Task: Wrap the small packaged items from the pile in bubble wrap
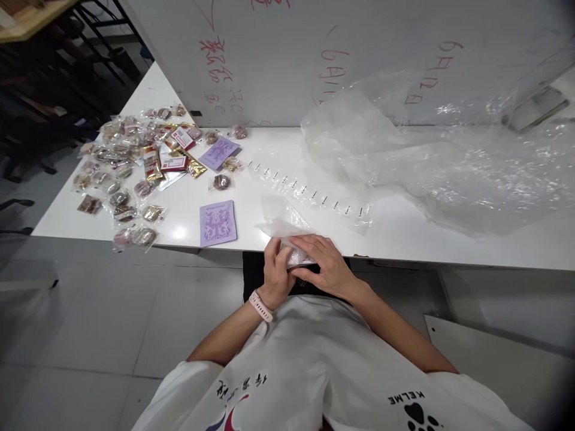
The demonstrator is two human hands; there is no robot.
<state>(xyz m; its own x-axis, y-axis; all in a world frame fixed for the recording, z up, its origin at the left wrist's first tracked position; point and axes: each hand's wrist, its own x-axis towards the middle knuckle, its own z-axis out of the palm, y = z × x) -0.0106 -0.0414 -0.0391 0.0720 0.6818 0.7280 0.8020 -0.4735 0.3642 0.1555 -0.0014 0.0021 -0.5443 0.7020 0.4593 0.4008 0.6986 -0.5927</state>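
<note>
At the table's front edge, close to my body, both hands work on a piece of clear plastic wrap [285, 209]. My left hand [276, 269], with a pink band at its wrist, has its fingers curled round the wrap. From the other side my right hand [326, 263] presses its fingers and thumb together on it. A small flat item shows partly beneath the plastic, mostly hidden by my fingers. Just beyond lies a clear plastic strip [309, 191] with a row of small dark marks. Two purple patterned cards [218, 223] lie to the left.
Many small wrapped snacks [119, 140] and gold sachets [151, 163] are heaped at the table's left end. A large crumpled clear plastic sheet [431, 161] covers the right side. Behind the white table [179, 230] stands a whiteboard [278, 66] with red writing.
</note>
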